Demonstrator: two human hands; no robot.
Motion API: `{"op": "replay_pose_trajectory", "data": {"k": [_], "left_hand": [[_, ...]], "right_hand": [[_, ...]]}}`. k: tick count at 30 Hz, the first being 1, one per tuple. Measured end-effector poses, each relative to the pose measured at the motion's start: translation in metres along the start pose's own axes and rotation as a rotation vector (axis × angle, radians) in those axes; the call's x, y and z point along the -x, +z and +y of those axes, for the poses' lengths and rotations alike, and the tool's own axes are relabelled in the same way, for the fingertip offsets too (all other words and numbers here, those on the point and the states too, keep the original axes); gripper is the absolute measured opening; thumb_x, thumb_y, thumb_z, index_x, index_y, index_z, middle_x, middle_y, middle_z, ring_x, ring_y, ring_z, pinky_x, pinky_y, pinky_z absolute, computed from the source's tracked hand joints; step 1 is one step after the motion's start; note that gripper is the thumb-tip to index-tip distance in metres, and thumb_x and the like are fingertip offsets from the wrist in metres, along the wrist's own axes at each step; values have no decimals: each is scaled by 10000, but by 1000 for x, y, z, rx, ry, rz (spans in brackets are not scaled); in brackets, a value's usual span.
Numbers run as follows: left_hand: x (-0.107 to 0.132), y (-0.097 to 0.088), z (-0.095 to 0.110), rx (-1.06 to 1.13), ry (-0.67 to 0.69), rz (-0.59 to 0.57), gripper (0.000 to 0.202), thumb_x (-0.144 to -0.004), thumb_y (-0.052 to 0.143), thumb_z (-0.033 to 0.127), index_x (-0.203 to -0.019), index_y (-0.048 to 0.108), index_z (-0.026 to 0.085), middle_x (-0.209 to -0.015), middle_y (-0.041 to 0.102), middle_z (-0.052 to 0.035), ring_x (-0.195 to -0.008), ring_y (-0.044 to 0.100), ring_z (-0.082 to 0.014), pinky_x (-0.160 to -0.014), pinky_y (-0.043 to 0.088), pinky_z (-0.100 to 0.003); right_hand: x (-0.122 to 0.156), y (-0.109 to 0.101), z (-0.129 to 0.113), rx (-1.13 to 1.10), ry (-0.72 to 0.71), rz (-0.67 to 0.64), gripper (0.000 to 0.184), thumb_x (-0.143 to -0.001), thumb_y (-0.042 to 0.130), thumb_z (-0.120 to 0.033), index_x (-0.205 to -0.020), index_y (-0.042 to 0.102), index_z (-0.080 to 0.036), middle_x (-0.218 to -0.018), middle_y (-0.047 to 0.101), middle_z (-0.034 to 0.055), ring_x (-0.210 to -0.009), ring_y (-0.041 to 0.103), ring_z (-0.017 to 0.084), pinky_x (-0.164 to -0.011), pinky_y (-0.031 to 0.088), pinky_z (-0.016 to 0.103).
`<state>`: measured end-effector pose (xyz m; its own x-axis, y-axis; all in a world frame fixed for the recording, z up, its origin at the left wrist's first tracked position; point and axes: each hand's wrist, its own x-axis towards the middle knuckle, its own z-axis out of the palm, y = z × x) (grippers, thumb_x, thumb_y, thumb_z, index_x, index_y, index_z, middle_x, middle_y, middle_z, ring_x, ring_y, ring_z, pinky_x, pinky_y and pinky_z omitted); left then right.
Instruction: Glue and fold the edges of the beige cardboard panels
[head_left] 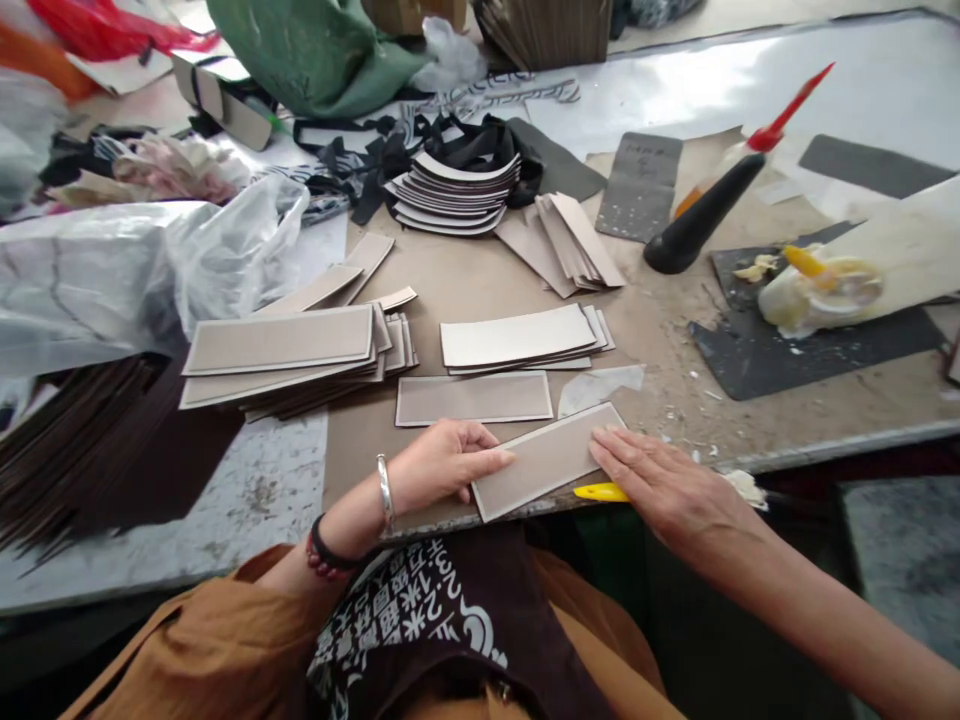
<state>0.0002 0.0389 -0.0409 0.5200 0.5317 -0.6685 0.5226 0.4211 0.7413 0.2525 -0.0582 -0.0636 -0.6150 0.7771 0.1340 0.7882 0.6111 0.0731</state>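
Observation:
A grey rectangular card panel [541, 461] lies tilted at the table's near edge. My left hand [442, 462] rests on its left end with the fingers curled onto it. My right hand [660, 485] lies flat with fingers stretched on its right end. A yellow-handled tool [600, 492] pokes out from under my right hand. Another single panel [472, 398] lies just behind, and a small stack of panels [517, 338] sits beyond that.
A bigger pile of panels [285, 355] is at left beside a clear plastic bag [112, 270]. Curved dark pieces [457, 190] are stacked at the back. A black glue bottle with a red tip [705, 215] and a yellow-capped glue bottle [817, 285] lie at right on a dark mat [810, 350].

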Motion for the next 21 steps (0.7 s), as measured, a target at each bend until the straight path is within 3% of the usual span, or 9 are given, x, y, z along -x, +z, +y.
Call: {"op": "replay_pose_trajectory", "data": {"k": [3, 6, 8, 10, 12, 15, 18, 21], "left_hand": [[-6, 8, 2, -36, -7, -113, 336, -668, 622, 468, -704, 555, 141, -506, 481, 60, -416, 396, -57, -375, 320, -170], [-7, 17, -4, 32, 51, -103, 382, -653, 635, 506, -676, 539, 137, -522, 482, 54, -443, 384, -53, -392, 280, -168], [-4, 21, -10, 132, 102, -75, 411, -645, 650, 524, -700, 546, 131, -572, 513, 40, -485, 409, -57, -432, 306, -171], [1, 24, -13, 226, 145, -34, 420, -651, 662, 524, -742, 557, 127, -622, 548, 24, -527, 444, -66, -482, 344, -179], [6, 28, -15, 297, 177, 3, 405, -676, 661, 507, -781, 566, 127, -656, 571, 13, -553, 462, -72, -521, 366, -187], [11, 36, -15, 350, 213, 24, 384, -711, 645, 491, -820, 574, 130, -675, 586, 4, -568, 469, -79, -538, 373, -194], [14, 45, -15, 374, 260, 17, 387, -709, 646, 503, -819, 571, 140, -686, 597, -1, -587, 477, -89, -551, 386, -200], [15, 51, -16, 404, 279, -21, 402, -705, 642, 524, -826, 571, 147, -701, 606, -3, -617, 493, -99, -580, 407, -208]], "right_hand": [[0, -3, 0, -25, 23, 5, 380, -862, 317, -30, -1153, 561, -47, -1208, 565, 163, -1131, 515, 259, -885, 490, 392], [3, -11, 1, -92, 90, 52, 353, -869, 340, -36, -1152, 551, -59, -1195, 572, 168, -1121, 522, 253, -890, 489, 388], [7, -17, 0, -176, 227, 174, 331, -877, 360, -56, -1158, 533, -80, -1174, 580, 169, -1107, 531, 241, -907, 476, 392], [10, -23, -2, -317, 467, 338, 268, -891, 395, -126, -1115, 542, -120, -1076, 619, 144, -1026, 577, 222, -878, 490, 376], [8, -27, -5, -574, 758, 402, 199, -899, 435, -251, -1014, 564, -153, -865, 642, 86, -783, 638, 188, -708, 539, 323], [-8, -31, -12, -1196, 1106, 297, 322, -819, 548, -465, -934, 544, -164, -638, 555, -9, -438, 517, 106, -417, 446, 237], [-30, -35, -17, -1718, 1223, 301, 451, -665, 682, -546, -812, 505, -159, -561, 499, -47, -380, 419, 57, -362, 330, 184], [-45, -39, -21, -1887, 1245, 327, 481, -604, 729, -544, -663, 447, -158, -477, 436, -70, -363, 362, 30, -368, 256, 162]]}}
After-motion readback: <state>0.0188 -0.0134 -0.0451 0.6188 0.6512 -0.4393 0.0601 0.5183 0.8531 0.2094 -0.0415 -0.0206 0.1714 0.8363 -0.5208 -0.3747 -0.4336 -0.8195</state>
